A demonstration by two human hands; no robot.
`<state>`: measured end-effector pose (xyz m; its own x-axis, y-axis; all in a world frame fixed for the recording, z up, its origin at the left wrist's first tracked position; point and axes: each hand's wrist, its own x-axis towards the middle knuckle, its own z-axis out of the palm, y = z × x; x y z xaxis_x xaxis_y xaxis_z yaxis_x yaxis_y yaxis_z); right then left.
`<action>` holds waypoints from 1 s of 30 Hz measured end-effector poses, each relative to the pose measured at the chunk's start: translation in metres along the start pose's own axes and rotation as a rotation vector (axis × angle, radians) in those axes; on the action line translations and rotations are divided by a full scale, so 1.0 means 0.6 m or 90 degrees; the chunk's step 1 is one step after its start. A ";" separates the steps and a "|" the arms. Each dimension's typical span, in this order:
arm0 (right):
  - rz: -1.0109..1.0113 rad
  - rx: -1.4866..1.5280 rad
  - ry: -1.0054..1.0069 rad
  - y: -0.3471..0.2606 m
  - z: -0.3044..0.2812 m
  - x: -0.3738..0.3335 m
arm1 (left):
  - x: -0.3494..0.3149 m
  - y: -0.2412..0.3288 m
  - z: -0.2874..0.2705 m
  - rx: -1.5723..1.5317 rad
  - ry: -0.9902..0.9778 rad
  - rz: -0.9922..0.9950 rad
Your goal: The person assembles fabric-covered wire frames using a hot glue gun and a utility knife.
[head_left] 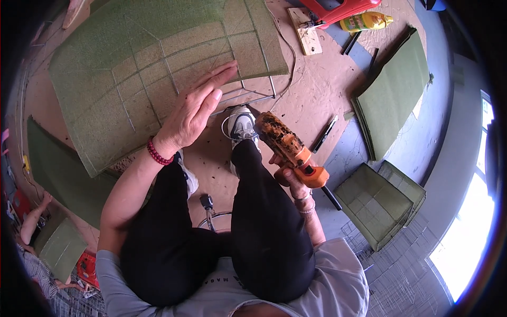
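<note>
Green mesh fabric [174, 50] lies over a wire frame [253, 97], whose bars show through it and stick out past its near right edge. My left hand [190, 113] lies with fingers stretched out on the mesh near that edge, a red bead bracelet at the wrist. In my right hand [297, 186] is an orange hot glue gun [285, 145], its barrel crusted with dark residue. Its nozzle points toward the frame's near right corner, apart from my left hand. From its back end sticks a black glue stick [332, 198].
At the right are a stack of green sheets [393, 95], a black marker-like tool [325, 133] and green-covered wire baskets [375, 201]. A yellow bottle [366, 21], a red plastic stool [338, 10] and a small wooden board [307, 33] stand far right. Another person's arm [35, 217] shows at left.
</note>
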<state>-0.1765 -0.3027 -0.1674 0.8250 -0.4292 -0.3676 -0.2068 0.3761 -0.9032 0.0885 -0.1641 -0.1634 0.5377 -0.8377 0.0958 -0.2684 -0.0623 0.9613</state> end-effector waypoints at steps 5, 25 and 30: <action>0.005 -0.029 -0.004 -0.006 0.010 0.006 | -0.003 -0.004 -0.001 0.005 0.004 0.005; -0.020 -0.021 0.073 0.009 -0.017 0.001 | -0.002 -0.004 0.000 -0.019 -0.004 -0.012; -0.003 -0.025 0.065 0.007 -0.030 0.000 | 0.000 -0.003 0.002 -0.002 -0.002 0.003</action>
<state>-0.1871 -0.3160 -0.1750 0.7689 -0.5124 -0.3824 -0.2251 0.3428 -0.9120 0.0884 -0.1648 -0.1655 0.5338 -0.8397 0.0999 -0.2679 -0.0559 0.9618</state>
